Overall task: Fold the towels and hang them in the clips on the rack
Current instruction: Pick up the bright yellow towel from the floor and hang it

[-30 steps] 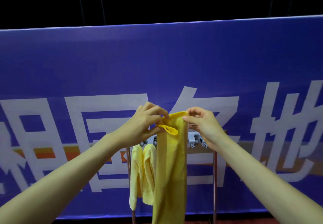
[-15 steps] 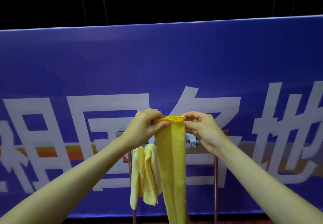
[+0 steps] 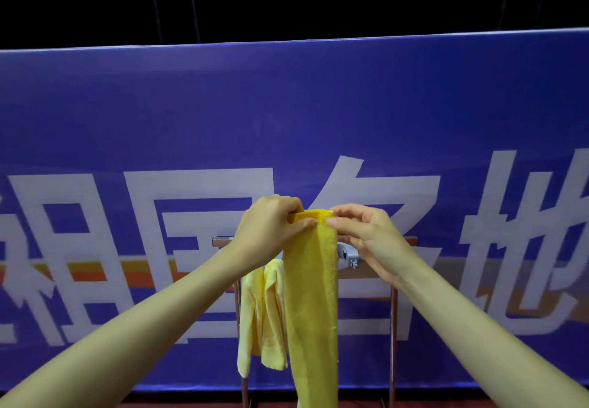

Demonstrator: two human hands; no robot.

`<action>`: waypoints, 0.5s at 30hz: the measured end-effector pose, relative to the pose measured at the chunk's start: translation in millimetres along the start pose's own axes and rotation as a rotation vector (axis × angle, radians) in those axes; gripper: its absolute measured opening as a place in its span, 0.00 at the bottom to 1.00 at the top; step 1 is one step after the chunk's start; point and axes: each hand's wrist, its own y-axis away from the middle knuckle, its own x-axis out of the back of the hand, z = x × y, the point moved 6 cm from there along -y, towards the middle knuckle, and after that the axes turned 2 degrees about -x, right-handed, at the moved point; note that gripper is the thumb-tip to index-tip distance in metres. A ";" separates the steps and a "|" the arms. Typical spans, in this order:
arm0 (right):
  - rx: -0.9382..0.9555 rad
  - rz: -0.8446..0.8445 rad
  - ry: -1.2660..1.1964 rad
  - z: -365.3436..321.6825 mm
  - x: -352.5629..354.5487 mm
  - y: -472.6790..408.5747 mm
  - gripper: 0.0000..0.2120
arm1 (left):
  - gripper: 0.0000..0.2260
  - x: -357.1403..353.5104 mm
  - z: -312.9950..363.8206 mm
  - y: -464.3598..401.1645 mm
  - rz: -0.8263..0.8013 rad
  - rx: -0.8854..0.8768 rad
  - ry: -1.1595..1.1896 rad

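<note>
Head view: at 7 o'clock, a pale towel (image 3: pixel 261 315) hangs from the rack (image 3: pixel 394 328). The left hand (image 3: pixel 271 232) pinches the top left corner of the yellow towel (image 3: pixel 314 305), held in front of the rack; the right hand (image 3: pixel 366 235) pinches its right corner. A grey clip (image 3: pixel 349 254) sits at 3 o'clock of the towel.

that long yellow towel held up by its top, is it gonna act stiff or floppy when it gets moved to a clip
Probably floppy: the yellow towel hangs limp from where the left hand and right hand pinch its folded top. Likely light, since fingertips alone carry it. Its terry surface looks grippy, so slipping seems unlikely, though the folds may spread if let go.
</note>
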 end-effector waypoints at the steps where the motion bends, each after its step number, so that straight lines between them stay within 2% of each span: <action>1: 0.008 0.023 0.025 -0.1 1.3 -1.2 0.05 | 0.13 0.3 1.9 -0.3 0.000 -0.008 -0.018; 5: 0.000 0.063 0.058 -0.8 3.1 -4.5 0.05 | 0.11 2.2 1.5 0.3 0.049 -0.013 0.026; 7: 0.009 0.053 0.081 -3.1 2.7 -5.4 0.04 | 0.11 0.4 -8.7 1.1 0.028 0.103 0.228; 9: 0.012 0.034 0.133 -5.5 1.0 -6.1 0.03 | 0.12 -7.4 -16.9 6.2 -0.062 0.244 0.464; 11: -0.006 -0.001 0.245 -6.8 -2.1 -5.8 0.03 | 0.13 -13.4 -19.5 12.9 -0.108 0.302 0.579; 15: -0.045 -0.111 0.494 -9.1 -7.4 -6.4 0.08 | 0.14 -17.9 -20.1 15.9 -0.097 0.288 0.628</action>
